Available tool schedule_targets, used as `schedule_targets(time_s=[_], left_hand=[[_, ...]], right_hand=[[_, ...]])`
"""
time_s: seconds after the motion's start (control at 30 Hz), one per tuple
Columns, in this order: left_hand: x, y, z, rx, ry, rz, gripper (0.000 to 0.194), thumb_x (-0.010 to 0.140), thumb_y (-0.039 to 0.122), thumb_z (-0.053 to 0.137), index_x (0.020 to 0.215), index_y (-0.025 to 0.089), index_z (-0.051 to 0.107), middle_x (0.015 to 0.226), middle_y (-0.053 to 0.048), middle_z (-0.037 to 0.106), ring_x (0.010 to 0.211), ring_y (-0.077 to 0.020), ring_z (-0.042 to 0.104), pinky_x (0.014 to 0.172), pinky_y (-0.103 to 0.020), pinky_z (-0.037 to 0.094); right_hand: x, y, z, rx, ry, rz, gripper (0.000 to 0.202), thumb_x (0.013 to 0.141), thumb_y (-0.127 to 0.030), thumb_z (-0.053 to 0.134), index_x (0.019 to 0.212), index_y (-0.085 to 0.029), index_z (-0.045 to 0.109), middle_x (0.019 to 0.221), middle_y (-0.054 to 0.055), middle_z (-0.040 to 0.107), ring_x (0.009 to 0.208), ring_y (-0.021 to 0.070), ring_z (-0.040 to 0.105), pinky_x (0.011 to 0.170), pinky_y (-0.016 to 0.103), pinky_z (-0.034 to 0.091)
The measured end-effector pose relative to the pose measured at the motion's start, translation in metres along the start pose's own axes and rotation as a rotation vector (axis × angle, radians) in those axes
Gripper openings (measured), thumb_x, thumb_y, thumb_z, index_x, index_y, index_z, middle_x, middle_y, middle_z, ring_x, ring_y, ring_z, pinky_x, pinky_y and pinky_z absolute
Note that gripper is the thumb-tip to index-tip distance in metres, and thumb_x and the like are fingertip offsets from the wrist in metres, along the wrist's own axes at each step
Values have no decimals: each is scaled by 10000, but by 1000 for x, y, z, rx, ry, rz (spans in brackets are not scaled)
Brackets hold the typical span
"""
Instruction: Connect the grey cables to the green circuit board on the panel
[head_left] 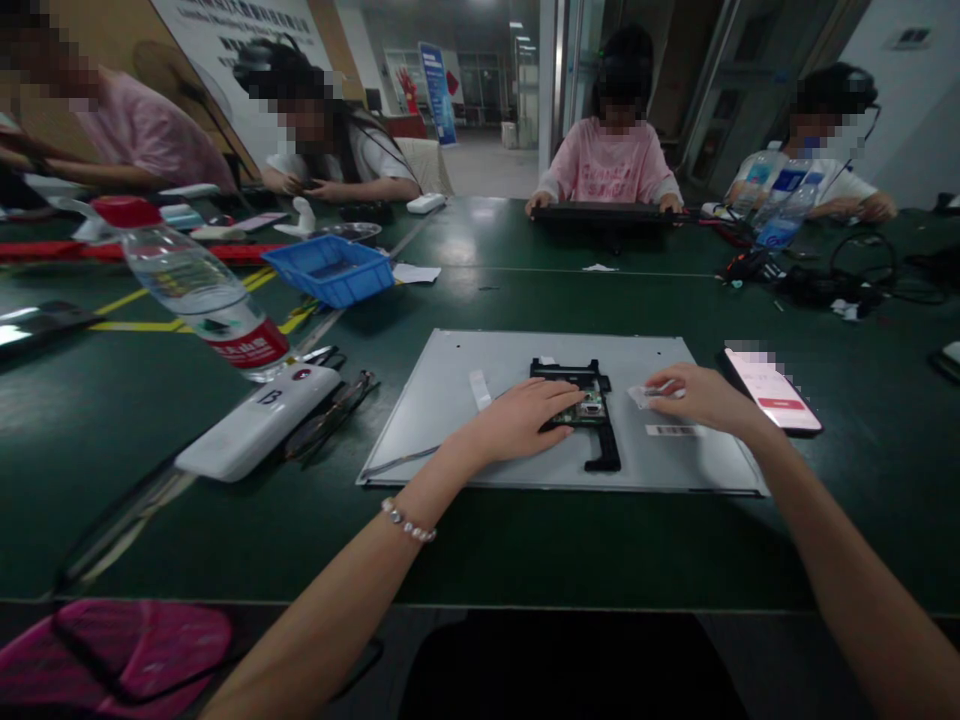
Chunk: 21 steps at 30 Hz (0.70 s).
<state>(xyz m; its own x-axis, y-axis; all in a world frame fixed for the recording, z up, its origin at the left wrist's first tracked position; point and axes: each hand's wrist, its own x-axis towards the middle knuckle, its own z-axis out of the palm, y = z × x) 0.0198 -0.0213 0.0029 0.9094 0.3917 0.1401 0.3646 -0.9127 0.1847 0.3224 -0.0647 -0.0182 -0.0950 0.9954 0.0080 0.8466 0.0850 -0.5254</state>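
Observation:
A flat grey panel (487, 360) lies on the green table in front of me. On its middle sits a black bracket (604, 448) with a small green circuit board (591, 408). My left hand (521, 418) rests flat over the bracket and board, fingers stretched out, covering their left part. To the right, just above the panel, my right hand (697, 398) pinches a small clear plastic bag (640, 396) between thumb and fingers. What the bag contains is too small to make out. A barcode label (671, 431) is stuck on the panel below that hand.
Left of the panel are a white power bank (259, 420), glasses (330, 418), a water bottle (206, 290) and a blue basket (330, 270). A phone (776, 390) lies at the right. Across the table, a person (611, 165) holds a dark flat panel; other people sit nearby.

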Motion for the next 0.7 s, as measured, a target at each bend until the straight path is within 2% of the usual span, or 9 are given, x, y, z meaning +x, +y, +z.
schedule_targets(time_s=[0.1, 0.37, 0.47, 0.57, 0.7], left_hand=[[0, 0, 0, -9, 4, -9, 471, 928, 308, 468, 1377, 183, 402, 1398, -79, 466, 1279, -211, 427, 1091, -392, 306], [2, 2, -1, -5, -13, -21, 472, 933, 303, 460, 1387, 192, 391, 1409, -79, 453, 1280, -214, 423, 1086, -399, 312], [2, 2, -2, -5, -15, -24, 471, 937, 315, 459, 1386, 190, 393, 1409, -83, 452, 1276, -212, 426, 1082, -390, 315], [2, 2, -1, -8, -12, -23, 465, 938, 311, 457, 1384, 198, 395, 1411, -82, 449, 1274, -213, 427, 1078, -397, 315], [1, 2, -1, -13, -12, -19, 463, 939, 307, 455, 1385, 202, 393, 1413, -82, 448, 1280, -211, 421, 1082, -398, 310]], right_hand=[[0, -6, 3, 19, 16, -12, 336, 737, -395, 617, 988, -189, 701, 1026, 103, 670, 853, 227, 642, 761, 364, 497], [-1, -18, 9, 83, 59, -39, 270, 725, -233, 555, 946, -189, 705, 991, 87, 685, 837, 206, 646, 773, 343, 493], [-3, -22, 7, 88, 75, -8, 244, 732, -233, 552, 913, -197, 712, 899, 71, 708, 794, 204, 653, 747, 347, 498], [-4, -23, 4, 103, 34, 7, 181, 744, -251, 559, 810, -197, 719, 837, 64, 721, 787, 212, 665, 735, 346, 505], [-5, -22, 1, 180, 12, 16, 167, 749, -264, 577, 817, -199, 716, 859, 56, 732, 810, 211, 677, 745, 339, 518]])
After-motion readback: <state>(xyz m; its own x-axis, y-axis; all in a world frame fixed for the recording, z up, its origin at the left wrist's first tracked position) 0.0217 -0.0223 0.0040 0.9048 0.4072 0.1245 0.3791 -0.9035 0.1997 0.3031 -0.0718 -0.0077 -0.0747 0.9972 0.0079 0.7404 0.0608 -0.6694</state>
